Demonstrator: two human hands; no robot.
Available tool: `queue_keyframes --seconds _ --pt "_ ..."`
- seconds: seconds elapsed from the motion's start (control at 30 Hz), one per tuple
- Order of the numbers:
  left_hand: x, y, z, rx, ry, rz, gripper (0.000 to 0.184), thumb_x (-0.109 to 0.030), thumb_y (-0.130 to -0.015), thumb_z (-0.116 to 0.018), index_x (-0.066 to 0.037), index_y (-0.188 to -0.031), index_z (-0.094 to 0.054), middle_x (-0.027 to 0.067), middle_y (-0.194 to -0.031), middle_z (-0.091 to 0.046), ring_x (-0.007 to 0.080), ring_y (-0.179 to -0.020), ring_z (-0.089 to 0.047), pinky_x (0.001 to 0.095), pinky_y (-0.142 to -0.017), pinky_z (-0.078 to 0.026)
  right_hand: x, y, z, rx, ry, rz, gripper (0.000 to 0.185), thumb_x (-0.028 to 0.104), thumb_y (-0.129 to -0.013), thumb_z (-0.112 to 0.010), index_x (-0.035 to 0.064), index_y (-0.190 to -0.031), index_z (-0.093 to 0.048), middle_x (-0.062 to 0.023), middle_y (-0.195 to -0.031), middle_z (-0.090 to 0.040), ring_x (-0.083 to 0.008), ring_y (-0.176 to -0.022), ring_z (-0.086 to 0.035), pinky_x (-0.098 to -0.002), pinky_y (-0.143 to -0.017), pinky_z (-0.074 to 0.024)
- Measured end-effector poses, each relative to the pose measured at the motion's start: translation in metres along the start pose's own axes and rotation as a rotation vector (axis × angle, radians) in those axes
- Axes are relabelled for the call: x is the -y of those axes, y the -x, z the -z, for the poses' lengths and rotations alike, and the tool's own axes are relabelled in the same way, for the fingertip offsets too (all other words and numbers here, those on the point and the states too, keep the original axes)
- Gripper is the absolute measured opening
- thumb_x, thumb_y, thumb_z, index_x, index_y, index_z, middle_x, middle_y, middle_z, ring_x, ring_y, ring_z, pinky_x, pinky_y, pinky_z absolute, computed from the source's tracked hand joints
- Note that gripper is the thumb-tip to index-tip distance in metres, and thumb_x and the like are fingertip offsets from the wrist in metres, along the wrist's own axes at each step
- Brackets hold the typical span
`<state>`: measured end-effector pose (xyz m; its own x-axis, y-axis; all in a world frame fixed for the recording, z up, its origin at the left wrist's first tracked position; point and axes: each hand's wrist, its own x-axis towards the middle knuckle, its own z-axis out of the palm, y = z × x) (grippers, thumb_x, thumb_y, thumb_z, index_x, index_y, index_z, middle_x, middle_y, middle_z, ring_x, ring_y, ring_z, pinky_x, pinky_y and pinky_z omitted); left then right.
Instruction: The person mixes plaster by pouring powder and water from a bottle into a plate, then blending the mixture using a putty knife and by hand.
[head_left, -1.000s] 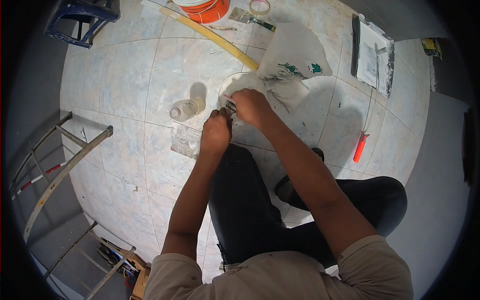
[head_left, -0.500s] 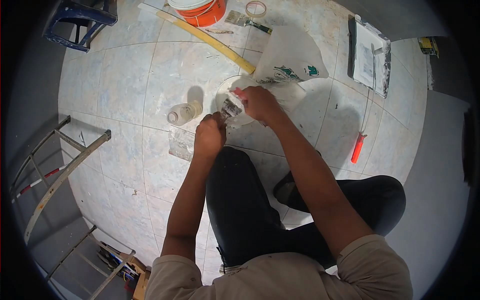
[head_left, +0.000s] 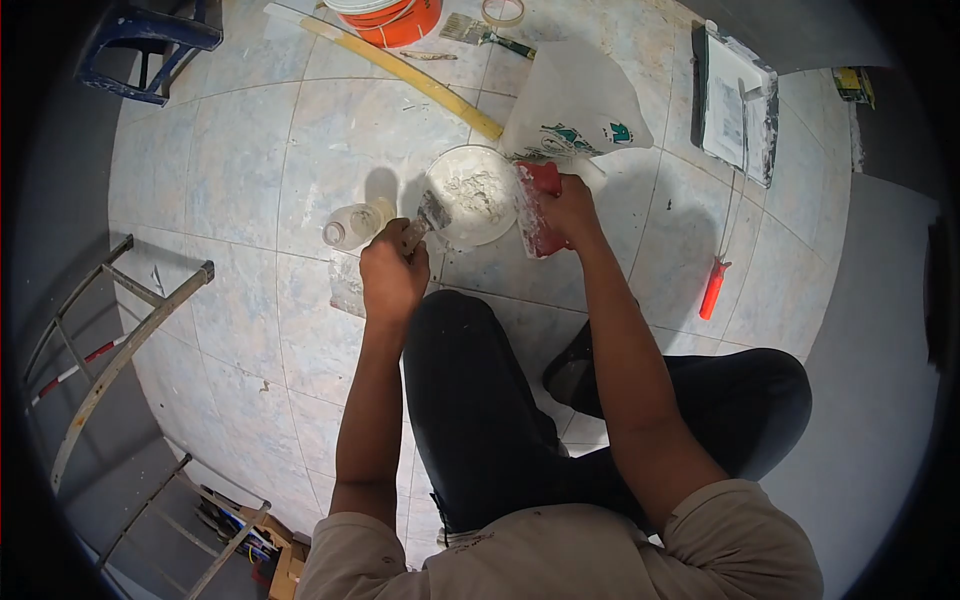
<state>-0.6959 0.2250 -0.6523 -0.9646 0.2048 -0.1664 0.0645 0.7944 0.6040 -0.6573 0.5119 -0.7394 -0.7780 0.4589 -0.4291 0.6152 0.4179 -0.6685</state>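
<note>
A round white container [head_left: 440, 176] on the tiled floor holds lumpy white material. My left hand [head_left: 394, 272] is closed on the handle of a small putty knife [head_left: 432, 212], whose stained blade is at the container's left rim. In my right hand [head_left: 571, 212] is a red scraper [head_left: 540, 205] with white paste along its edge, held at the container's right side. A clear bottle [head_left: 350, 227] lies left of my left hand. Below it, a smeared flat plate [head_left: 347, 284] is partly hidden by that hand.
Behind the container stand a white plastic bag [head_left: 580, 100] and an orange bucket [head_left: 405, 22]. A yellow strip [head_left: 400, 70], brush [head_left: 465, 28] and tape roll [head_left: 502, 10] lie nearby. Right are a paint tray [head_left: 728, 105] and red-handled roller frame [head_left: 712, 290]; left, a ladder [head_left: 135, 335] and blue stool [head_left: 150, 38].
My hands have moved apart, the right one rightward with the red scraper and the left one leftward with the putty knife. The material in the container now shows.
</note>
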Motion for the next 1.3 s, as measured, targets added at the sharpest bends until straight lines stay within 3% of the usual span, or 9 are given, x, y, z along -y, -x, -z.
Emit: queue_keyframes --seconds 0.23,0.43,0.63,0.73,0.83,0.9,1.03,1.2,1.3 --pt "0.011 -0.022 -0.008 0.019 0.034 -0.160 0.031 -0.002 -0.084 -0.071 0.002 -0.114 -0.073 0.0258 -0.094 -0.075 0.0421 -0.089 -0.076 0.0449 -0.080 -0.060 0.001 -0.001 -0.010 0.023 -0.060 -0.080 0.031 0.028 -0.090 -0.078 0.0000 -0.104 -0.078 -0.0232 -0.098 -0.079 -0.0377 -0.096 -0.078 -0.0445 -0.084 -0.0589" --pt "0.007 -0.043 -0.012 0.105 0.005 -0.210 0.023 -0.005 -0.086 -0.072 0.001 -0.108 -0.074 0.0278 -0.095 -0.075 0.0446 -0.090 -0.075 0.0467 -0.081 -0.060 0.000 -0.018 -0.033 0.144 -0.136 -0.080 0.036 0.028 -0.088 -0.082 0.0017 -0.113 -0.077 -0.0211 -0.103 -0.079 -0.0359 -0.096 -0.078 -0.0443 -0.084 -0.0590" --pt "-0.012 -0.052 -0.010 0.161 -0.039 -0.159 0.022 -0.013 -0.089 -0.073 0.001 -0.106 -0.075 0.0295 -0.092 -0.074 0.0462 -0.090 -0.075 0.0484 -0.082 -0.060 0.026 -0.004 -0.063 -0.013 0.098 0.047 0.029 0.023 -0.094 -0.073 -0.0014 -0.109 -0.074 -0.0235 -0.099 -0.077 -0.0411 -0.097 -0.076 -0.0528 -0.087 -0.0580" --pt "-0.017 -0.052 -0.008 0.166 -0.008 -0.120 0.021 -0.013 -0.090 -0.073 0.003 -0.103 -0.075 0.0298 -0.091 -0.074 0.0451 -0.090 -0.075 0.0475 -0.082 -0.060 0.055 0.019 -0.085 -0.051 0.221 0.249 0.021 0.017 -0.098 -0.065 -0.0004 -0.106 -0.075 -0.0240 -0.101 -0.077 -0.0431 -0.096 -0.075 -0.0540 -0.086 -0.0586" --pt "-0.002 -0.056 -0.018 0.179 -0.032 -0.199 0.022 -0.014 -0.090 -0.072 0.005 -0.101 -0.075 0.0292 -0.091 -0.074 0.0437 -0.089 -0.076 0.0467 -0.081 -0.060 0.084 0.036 -0.098 0.053 0.294 0.184 0.019 0.012 -0.099 -0.062 0.0041 -0.109 -0.076 -0.0223 -0.110 -0.076 -0.0397 -0.097 -0.076 -0.0499 -0.086 -0.0607" --pt "-0.005 -0.055 -0.021 0.172 -0.050 -0.185 0.021 -0.013 -0.090 -0.072 0.005 -0.101 -0.075 0.0280 -0.093 -0.075 0.0432 -0.089 -0.076 0.0462 -0.080 -0.060 0.093 0.042 -0.109 0.003 0.424 0.325 0.021 0.010 -0.099 -0.061 0.0068 -0.111 -0.077 -0.0210 -0.117 -0.075 -0.0358 -0.100 -0.076 -0.0458 -0.086 -0.0620" --pt "-0.007 -0.056 -0.012 0.177 0.048 -0.151 0.016 -0.009 -0.090 -0.068 0.001 -0.099 -0.076 0.0246 -0.099 -0.075 0.0441 -0.087 -0.075 0.0464 -0.078 -0.060 0.094 0.034 -0.114 0.005 0.409 0.392 0.020 0.009 -0.097 -0.062 0.0061 -0.110 -0.077 -0.0192 -0.123 -0.074 -0.0326 -0.104 -0.076 -0.0423 -0.087 -0.0625" --pt "0.009 -0.060 -0.024 0.194 -0.124 -0.327 0.015 -0.009 -0.091 -0.065 0.000 -0.096 -0.076 0.0240 -0.103 -0.075 0.0443 -0.087 -0.074 0.0480 -0.079 -0.061 0.096 0.017 -0.096 0.295 0.401 0.336 0.018 0.017 -0.096 -0.066 0.0056 -0.105 -0.077 -0.0232 -0.112 -0.076 -0.0371 -0.101 -0.076 -0.0456 -0.086 -0.0616" --pt "0.008 -0.062 -0.020 0.215 -0.129 -0.288 0.017 -0.007 -0.088 -0.069 0.003 -0.100 -0.074 0.0284 -0.099 -0.074 0.0468 -0.091 -0.074 0.0507 -0.083 -0.060 0.088 0.013 -0.080 0.083 0.298 0.321 0.019 0.019 -0.094 -0.071 0.0035 -0.103 -0.076 -0.0256 -0.101 -0.076 -0.0390 -0.101 -0.076 -0.0490 -0.086 -0.0605"
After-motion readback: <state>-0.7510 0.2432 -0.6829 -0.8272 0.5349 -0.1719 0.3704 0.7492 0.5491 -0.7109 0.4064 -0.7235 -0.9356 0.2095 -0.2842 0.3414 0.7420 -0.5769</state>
